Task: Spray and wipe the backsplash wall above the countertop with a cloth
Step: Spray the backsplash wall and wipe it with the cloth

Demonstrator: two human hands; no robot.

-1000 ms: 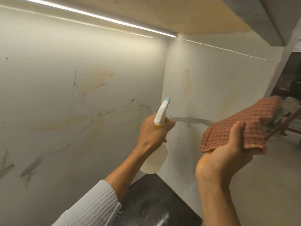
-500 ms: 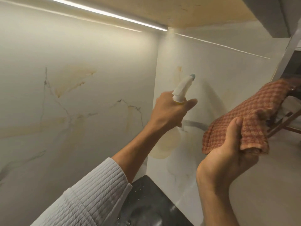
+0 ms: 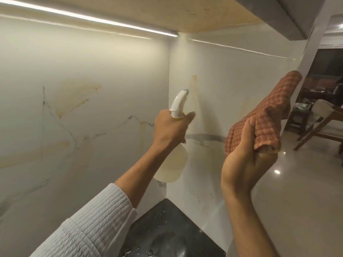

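Observation:
The backsplash wall [image 3: 89, 112] is pale marble with grey veins and yellowish stains; it turns a corner into a side panel [image 3: 222, 93]. My left hand [image 3: 170, 130] grips a clear spray bottle [image 3: 172, 164] by its neck, white nozzle with a blue tip aimed up at the side panel near the corner. My right hand [image 3: 246, 164] is raised to the right of it, holding a bunched reddish waffle-weave cloth [image 3: 263, 115] close to the side panel's outer edge. The black countertop [image 3: 167, 225] lies below, speckled with droplets.
An upper cabinet's underside [image 3: 167, 13] with a light strip [image 3: 89, 17] hangs close overhead. Beyond the side panel, at right, a room with a glossy floor [image 3: 300, 191], a wooden chair [image 3: 326, 127] and dark furniture is visible.
My left hand has lifted the spray bottle higher and turned its nozzle toward the side panel near the corner. The cloth in my right hand has risen and now stands more upright.

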